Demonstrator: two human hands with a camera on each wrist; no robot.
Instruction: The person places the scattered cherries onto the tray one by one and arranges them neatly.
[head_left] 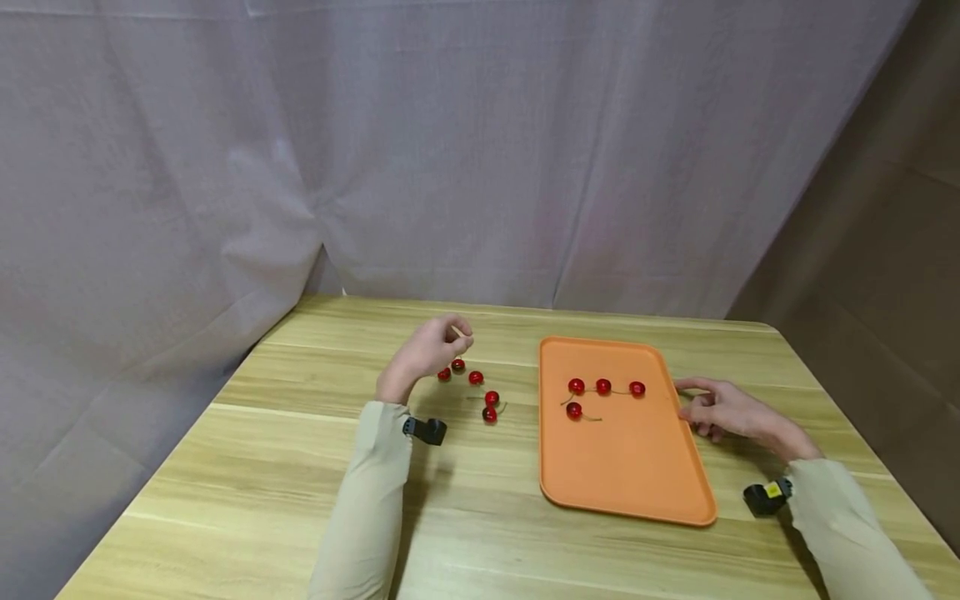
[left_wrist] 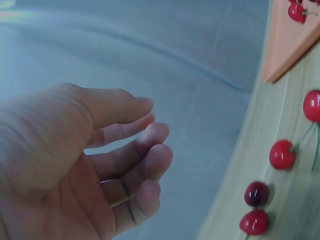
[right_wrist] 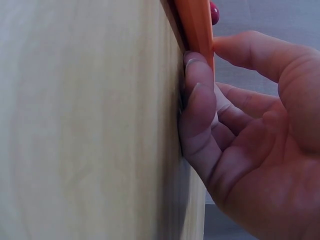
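My left hand (head_left: pixel 431 350) hovers over the near-left end of a row of several red cherries (head_left: pixel 476 377) lying on the wooden table (head_left: pixel 300 492). In the left wrist view that hand (left_wrist: pixel 100 160) has loosely bent fingers and holds nothing, with the cherries (left_wrist: pixel 282 154) below it. An orange tray (head_left: pixel 630 467) lies to the right with several cherries (head_left: pixel 603 386) at its far end. My right hand (head_left: pixel 723 410) rests on the table at the tray's right rim. Its curled fingers (right_wrist: pixel 197 95) touch the tray's rim (right_wrist: pixel 197 25) and its thumb reaches over the rim.
A grey cloth backdrop (head_left: pixel 450 150) hangs behind and to the left of the table. A brown wall (head_left: pixel 885 250) stands at the right. Black wrist cameras (head_left: pixel 426 430) sit on both sleeves. The table's right edge lies close to my right arm.
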